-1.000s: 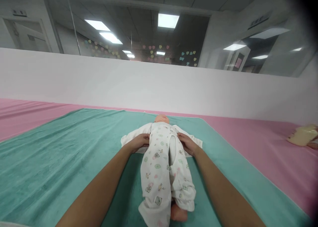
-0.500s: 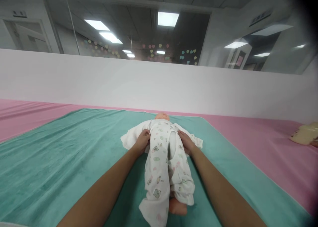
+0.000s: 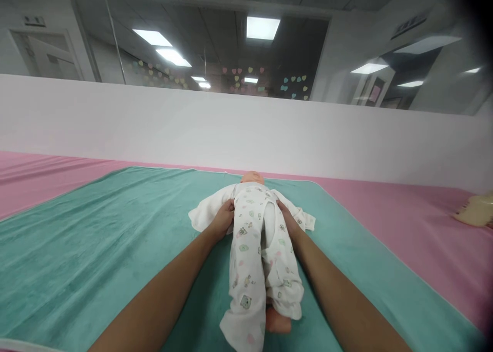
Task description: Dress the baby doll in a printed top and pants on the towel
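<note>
A baby doll [image 3: 252, 177] lies on its back with its head away from me. White printed pants [image 3: 249, 239] with small animal and leaf patterns cover its legs and reach up over its belly, with an open gap between the legs. A white top [image 3: 208, 213] spreads out to both sides. My left hand [image 3: 223, 219] pinches the pants' edge at the doll's left-of-view side. At the opposite side my right hand [image 3: 288, 219] is closed on the pants, its fingertips partly hidden by the cloth. One bare foot [image 3: 278, 321] shows below the right-of-view leg; the other is covered.
Under the doll lies a teal cloth [image 3: 115, 239] over a pink sheet [image 3: 385, 208]. A pale yellow object [image 3: 475, 211] sits at the right edge, cut off. A white wall [image 3: 192, 131] with glass above it stands behind.
My hands stay at the doll's sides. The right hand has slid slightly further behind the pants' edge, and the pants' legs sit a little further right in view.
</note>
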`<state>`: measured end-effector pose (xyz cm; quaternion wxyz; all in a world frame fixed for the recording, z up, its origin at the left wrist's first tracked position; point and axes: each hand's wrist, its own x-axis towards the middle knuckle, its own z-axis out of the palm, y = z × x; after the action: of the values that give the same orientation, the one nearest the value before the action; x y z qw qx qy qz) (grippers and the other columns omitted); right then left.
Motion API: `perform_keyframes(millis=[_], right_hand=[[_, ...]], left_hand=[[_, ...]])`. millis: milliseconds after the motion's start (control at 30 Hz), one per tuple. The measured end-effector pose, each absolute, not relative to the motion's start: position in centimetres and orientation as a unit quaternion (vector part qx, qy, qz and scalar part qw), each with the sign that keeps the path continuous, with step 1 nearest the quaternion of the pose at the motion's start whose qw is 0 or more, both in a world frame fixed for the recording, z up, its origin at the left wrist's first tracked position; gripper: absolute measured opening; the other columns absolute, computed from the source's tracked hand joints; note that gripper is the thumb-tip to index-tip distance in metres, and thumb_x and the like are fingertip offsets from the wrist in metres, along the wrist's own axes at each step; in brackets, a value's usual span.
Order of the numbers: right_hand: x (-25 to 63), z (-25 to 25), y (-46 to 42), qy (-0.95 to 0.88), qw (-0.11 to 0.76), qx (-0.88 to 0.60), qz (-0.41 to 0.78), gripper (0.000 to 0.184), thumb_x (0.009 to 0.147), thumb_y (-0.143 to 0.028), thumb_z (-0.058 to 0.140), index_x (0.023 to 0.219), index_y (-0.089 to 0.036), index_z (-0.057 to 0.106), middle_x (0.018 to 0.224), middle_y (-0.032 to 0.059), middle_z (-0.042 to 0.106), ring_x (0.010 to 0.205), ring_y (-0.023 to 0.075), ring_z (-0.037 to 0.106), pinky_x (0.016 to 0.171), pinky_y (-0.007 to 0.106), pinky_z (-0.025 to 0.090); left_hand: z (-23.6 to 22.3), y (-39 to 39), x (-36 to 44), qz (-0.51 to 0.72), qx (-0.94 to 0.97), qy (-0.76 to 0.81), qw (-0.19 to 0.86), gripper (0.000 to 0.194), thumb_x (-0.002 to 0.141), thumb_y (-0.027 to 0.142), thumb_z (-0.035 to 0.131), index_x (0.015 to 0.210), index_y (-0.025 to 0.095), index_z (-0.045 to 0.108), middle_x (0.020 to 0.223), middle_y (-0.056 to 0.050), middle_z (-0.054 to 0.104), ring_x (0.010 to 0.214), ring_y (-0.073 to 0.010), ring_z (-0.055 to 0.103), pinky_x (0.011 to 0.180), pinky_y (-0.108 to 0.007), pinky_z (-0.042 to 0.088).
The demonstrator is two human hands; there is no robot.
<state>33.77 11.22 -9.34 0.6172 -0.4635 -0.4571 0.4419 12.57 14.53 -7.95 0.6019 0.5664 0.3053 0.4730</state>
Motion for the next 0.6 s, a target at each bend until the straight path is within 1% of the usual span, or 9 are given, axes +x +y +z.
perform_keyframes(millis=[67, 133, 233, 300, 367, 433, 533, 600], right_hand=[[33.6, -9.0, 10.9, -0.473, 0.608, -0.450, 0.451, 0.030, 0.069, -0.045, 0.063, 0.086, -0.022, 0.057, 0.081, 0.0001, 0.064, 0.074, 0.0183, 0.059, 0.068, 0.032, 0.047], [33.6, -8.9, 10.6, -0.495, 0.594, -0.446, 0.452, 0.030, 0.072, -0.047, 0.059, 0.090, -0.023, 0.059, 0.084, 0.0006, 0.065, 0.077, 0.0196, 0.060, 0.070, 0.033, 0.047], [33.7, -8.8, 10.3, -0.503, 0.582, -0.451, 0.453, 0.032, 0.073, -0.044, 0.058, 0.097, -0.023, 0.061, 0.086, 0.0017, 0.066, 0.080, 0.0223, 0.061, 0.071, 0.035, 0.048], [33.8, -8.7, 10.0, -0.488, 0.586, -0.428, 0.485, 0.033, 0.073, -0.042, 0.059, 0.100, -0.024, 0.062, 0.088, 0.0025, 0.067, 0.081, 0.0241, 0.062, 0.072, 0.037, 0.048], [33.9, -8.3, 9.7, -0.474, 0.590, -0.403, 0.515, 0.032, 0.074, -0.043, 0.057, 0.100, -0.025, 0.063, 0.089, 0.0037, 0.067, 0.084, 0.0260, 0.062, 0.073, 0.039, 0.048], [33.8, -7.7, 9.2, -0.472, 0.587, -0.403, 0.519, 0.029, 0.074, -0.043, 0.059, 0.096, -0.025, 0.066, 0.088, 0.0046, 0.067, 0.087, 0.0279, 0.061, 0.075, 0.040, 0.048], [33.7, -6.8, 8.6, -0.501, 0.576, -0.427, 0.484, 0.026, 0.068, -0.039, 0.068, 0.090, -0.025, 0.068, 0.085, 0.0051, 0.068, 0.093, 0.0292, 0.059, 0.082, 0.041, 0.047], [33.5, -6.6, 8.5, -0.523, 0.568, -0.437, 0.462, 0.030, 0.067, -0.040, 0.069, 0.093, -0.025, 0.068, 0.087, 0.0060, 0.068, 0.095, 0.0289, 0.058, 0.084, 0.041, 0.045]], left_hand=[[-7.7, 14.4, 12.4, 0.469, 0.583, 0.305, 0.589, 0.023, 0.069, 0.018, 0.063, 0.092, 0.015, 0.059, 0.092, -0.008, 0.067, 0.092, -0.0250, 0.060, 0.074, -0.033, 0.049], [-7.7, 14.5, 12.1, 0.458, 0.596, 0.297, 0.589, 0.023, 0.068, 0.019, 0.065, 0.091, 0.015, 0.062, 0.089, -0.008, 0.068, 0.092, -0.0261, 0.060, 0.076, -0.035, 0.049], [-8.0, 14.9, 11.6, 0.422, 0.603, 0.269, 0.621, 0.028, 0.067, 0.020, 0.068, 0.094, 0.014, 0.064, 0.085, -0.008, 0.068, 0.090, -0.0260, 0.061, 0.077, -0.036, 0.048], [-8.3, 15.3, 11.1, 0.399, 0.599, 0.242, 0.650, 0.033, 0.065, 0.020, 0.070, 0.097, 0.014, 0.064, 0.085, -0.008, 0.068, 0.090, -0.0257, 0.062, 0.078, -0.036, 0.048], [-8.5, 15.5, 10.7, 0.384, 0.590, 0.215, 0.677, 0.037, 0.063, 0.018, 0.071, 0.099, 0.013, 0.064, 0.086, -0.009, 0.068, 0.090, -0.0255, 0.062, 0.079, -0.036, 0.047], [-8.5, 15.6, 10.3, 0.375, 0.579, 0.193, 0.698, 0.037, 0.063, 0.019, 0.072, 0.099, 0.013, 0.065, 0.087, -0.009, 0.068, 0.091, -0.0253, 0.062, 0.080, -0.036, 0.046], [-8.5, 15.6, 10.2, 0.374, 0.567, 0.188, 0.709, 0.035, 0.064, 0.020, 0.072, 0.098, 0.012, 0.065, 0.086, -0.010, 0.068, 0.089, -0.0254, 0.063, 0.080, -0.036, 0.046], [-8.5, 15.6, 10.2, 0.386, 0.562, 0.197, 0.704, 0.034, 0.065, 0.021, 0.072, 0.097, 0.012, 0.065, 0.085, -0.010, 0.068, 0.087, -0.0252, 0.063, 0.078, -0.036, 0.047]])
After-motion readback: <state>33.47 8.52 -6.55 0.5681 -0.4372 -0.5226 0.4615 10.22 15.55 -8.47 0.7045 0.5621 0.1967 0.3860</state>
